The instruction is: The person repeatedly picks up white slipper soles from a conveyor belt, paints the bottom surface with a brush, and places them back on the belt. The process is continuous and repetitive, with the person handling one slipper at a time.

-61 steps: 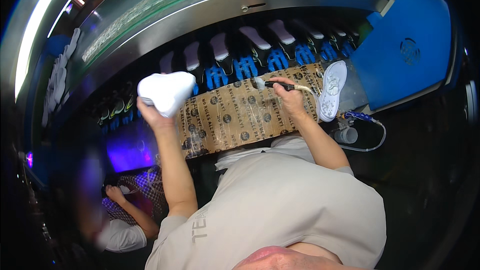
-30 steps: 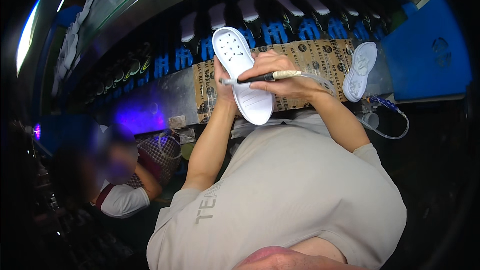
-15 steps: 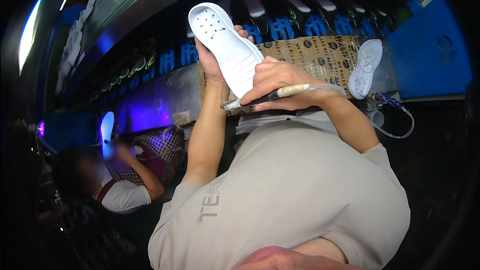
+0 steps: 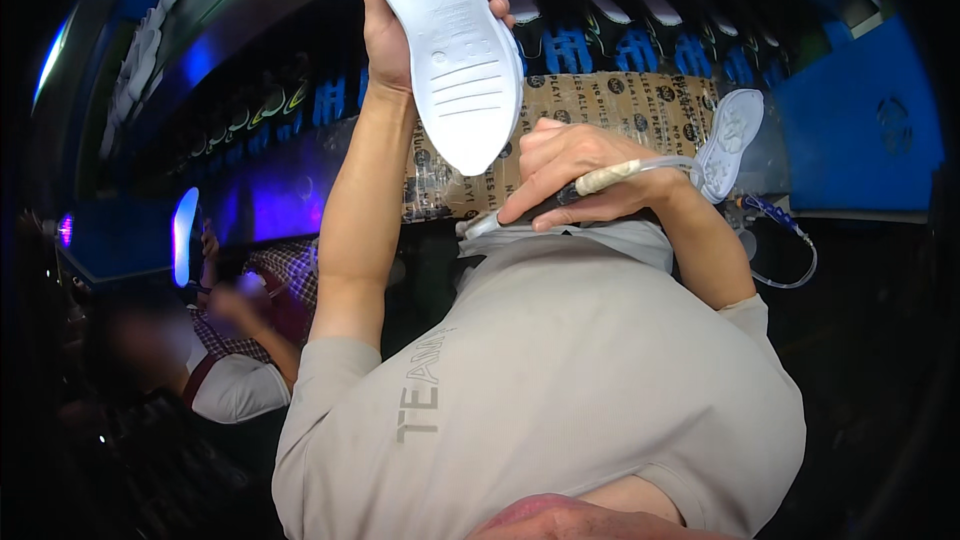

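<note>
White sole (image 4: 455, 70) raised at your 12 o'clock
Dark holes up top, parallel grooves toward its tapered end; your left hand (image 4: 390, 45) grips it, your right hand (image 4: 580, 162) clasps a tubed brush (image 4: 606, 177).

Holds left hand (image 4: 390, 52) high toward eleven o'clock, clasping with thumb (image 4: 375, 10) and fingertips (image 4: 498, 6) from opposite sides; points left forearm (image 4: 358, 200) almost to twelve. Slants right forearm (image 4: 708, 250) toward eleven; pinches pen-fashion with right hand (image 4: 588, 168) at two o'clock, aiming index finger (image 4: 535, 192) between seven and eight.
</note>
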Motion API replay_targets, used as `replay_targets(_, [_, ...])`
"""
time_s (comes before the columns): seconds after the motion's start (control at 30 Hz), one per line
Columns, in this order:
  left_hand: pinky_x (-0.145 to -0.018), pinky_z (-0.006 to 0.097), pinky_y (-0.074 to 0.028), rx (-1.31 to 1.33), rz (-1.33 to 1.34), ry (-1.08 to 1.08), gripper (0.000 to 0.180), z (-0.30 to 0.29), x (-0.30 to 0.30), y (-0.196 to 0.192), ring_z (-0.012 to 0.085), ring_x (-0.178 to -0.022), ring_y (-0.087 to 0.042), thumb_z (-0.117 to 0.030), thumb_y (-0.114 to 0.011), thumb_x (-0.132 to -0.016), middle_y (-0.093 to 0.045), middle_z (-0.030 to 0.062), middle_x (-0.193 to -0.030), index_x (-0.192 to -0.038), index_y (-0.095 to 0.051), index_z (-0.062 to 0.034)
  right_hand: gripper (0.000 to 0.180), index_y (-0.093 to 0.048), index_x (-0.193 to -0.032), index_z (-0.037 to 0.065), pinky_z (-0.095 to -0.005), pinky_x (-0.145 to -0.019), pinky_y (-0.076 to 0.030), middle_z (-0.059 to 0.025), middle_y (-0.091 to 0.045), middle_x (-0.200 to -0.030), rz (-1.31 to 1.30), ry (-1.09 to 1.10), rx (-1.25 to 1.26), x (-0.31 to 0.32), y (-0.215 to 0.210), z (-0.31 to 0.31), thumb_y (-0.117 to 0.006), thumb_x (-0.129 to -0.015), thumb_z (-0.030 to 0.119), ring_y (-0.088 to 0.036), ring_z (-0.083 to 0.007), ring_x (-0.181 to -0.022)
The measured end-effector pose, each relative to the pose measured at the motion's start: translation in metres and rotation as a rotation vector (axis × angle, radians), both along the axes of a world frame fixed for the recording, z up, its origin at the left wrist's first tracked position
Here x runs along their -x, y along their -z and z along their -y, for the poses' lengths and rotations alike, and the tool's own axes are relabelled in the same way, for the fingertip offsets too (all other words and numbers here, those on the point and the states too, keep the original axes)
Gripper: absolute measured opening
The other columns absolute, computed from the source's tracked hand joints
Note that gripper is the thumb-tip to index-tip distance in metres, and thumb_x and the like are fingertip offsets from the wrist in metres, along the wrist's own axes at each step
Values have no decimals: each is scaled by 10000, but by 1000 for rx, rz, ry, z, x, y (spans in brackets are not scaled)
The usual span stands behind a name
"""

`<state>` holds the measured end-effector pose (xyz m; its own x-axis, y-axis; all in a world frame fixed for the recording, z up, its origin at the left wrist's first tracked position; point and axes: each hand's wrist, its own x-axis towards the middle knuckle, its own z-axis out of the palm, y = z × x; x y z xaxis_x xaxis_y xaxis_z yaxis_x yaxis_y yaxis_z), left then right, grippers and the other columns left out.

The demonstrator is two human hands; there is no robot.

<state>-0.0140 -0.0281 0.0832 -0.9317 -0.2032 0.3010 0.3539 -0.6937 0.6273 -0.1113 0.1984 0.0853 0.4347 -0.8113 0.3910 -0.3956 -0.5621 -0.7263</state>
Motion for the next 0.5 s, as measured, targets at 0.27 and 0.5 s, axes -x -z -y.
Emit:
replay_targets(0.27, [-818,449,-658,200,198,168,853,-2,22,-19,346,-917,-759,-664,-171,-1064,-697,276,-1095,-1435,-533,13,286,-813,-1112,137,-325,-776,-431,11,-694,-790,56,74,-5,13,-4,1,-842,-850,251,-584,-162,-762])
replay_targets(0.5, [-740,376,-635,972,644,-198,729,-28,47,-32,321,-956,-773,-665,-387,-1042,-721,275,-1130,-1312,-710,-70,290,-805,-1137,134,-357,-790,-459,-3,-677,-804,-36,208,35,21,-12,-15,-822,-852,182,-577,-179,-728])
